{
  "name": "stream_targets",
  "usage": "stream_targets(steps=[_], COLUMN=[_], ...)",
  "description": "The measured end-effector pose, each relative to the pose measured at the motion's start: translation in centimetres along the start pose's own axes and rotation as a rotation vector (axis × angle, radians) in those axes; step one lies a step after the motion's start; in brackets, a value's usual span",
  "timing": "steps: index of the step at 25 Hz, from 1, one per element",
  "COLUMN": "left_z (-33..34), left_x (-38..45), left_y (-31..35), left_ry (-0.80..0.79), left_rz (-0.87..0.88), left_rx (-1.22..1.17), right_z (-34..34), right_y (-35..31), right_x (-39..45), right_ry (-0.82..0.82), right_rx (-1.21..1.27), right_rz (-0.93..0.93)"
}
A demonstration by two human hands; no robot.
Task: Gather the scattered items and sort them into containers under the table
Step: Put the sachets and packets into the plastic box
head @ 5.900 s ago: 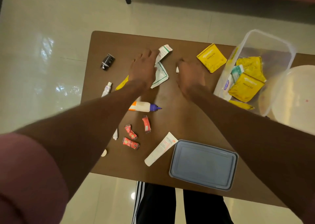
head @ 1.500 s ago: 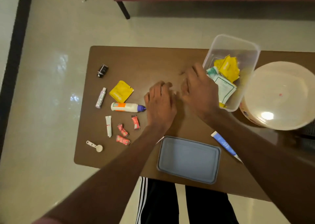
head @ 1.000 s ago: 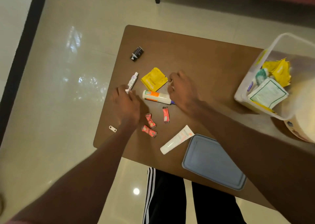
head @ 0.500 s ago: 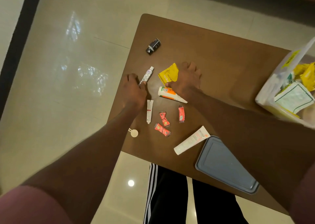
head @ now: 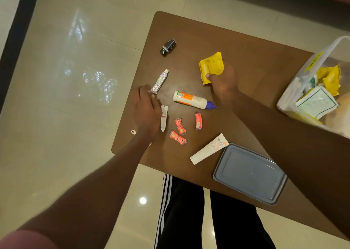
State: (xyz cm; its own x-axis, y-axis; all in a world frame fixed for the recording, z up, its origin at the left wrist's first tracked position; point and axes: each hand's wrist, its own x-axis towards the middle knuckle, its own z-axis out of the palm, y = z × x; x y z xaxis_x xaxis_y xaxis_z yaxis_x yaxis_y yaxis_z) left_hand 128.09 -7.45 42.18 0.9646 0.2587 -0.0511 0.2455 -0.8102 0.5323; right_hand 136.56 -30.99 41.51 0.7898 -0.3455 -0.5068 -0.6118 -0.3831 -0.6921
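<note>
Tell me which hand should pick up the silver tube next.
Left. The left hand already has its fingertips at the silver tube, apparently empty, while the right hand grips the yellow packet.

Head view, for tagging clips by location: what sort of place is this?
Probably a room in a home: glossy floor tiles, a low brown table strewn with toiletries, and a clear storage tub of sachets.
</note>
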Motion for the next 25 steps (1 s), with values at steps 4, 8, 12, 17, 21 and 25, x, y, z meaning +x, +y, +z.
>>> stream_targets(steps=[4, 8, 12, 17, 21, 25], left_z=[0.7, 2.0, 2.7, 2.7, 3.4, 3.8], left_x=[-6.4, -12.3, -16.0, -11.9, -7.6, -6.9], left_y=[1.6, 4.0, 5.4, 3.3, 1.6, 1.0], left_ry=[-0.025, -0.122, -0.123, 0.045, -0.113, -0.146], left_rz=[0.048, 0.044, -0.051, -0.205, -0.3, -0.299], left_rx=[0.007, 0.004, 0.007, 0.06, 0.17, 0.148], right_z=[-1.6, -3.0, -4.3, -4.8, -5.1, -5.8], right_y=[1.8, 3.4, 6.3, 8.3, 8.3, 9.4], right_x=[-4.2, -8.5, -12.2, -14.5, -14.6, -14.0], right_ry=[0.143, 0.131, 0.016, -0.096, -0.093, -0.083], right_rx=[0.118, 0.268, 0.292, 0.326, 0.322, 0.308], right_rz=[-0.159, -0.188, -0.127, -0.064, -0.092, -0.062])
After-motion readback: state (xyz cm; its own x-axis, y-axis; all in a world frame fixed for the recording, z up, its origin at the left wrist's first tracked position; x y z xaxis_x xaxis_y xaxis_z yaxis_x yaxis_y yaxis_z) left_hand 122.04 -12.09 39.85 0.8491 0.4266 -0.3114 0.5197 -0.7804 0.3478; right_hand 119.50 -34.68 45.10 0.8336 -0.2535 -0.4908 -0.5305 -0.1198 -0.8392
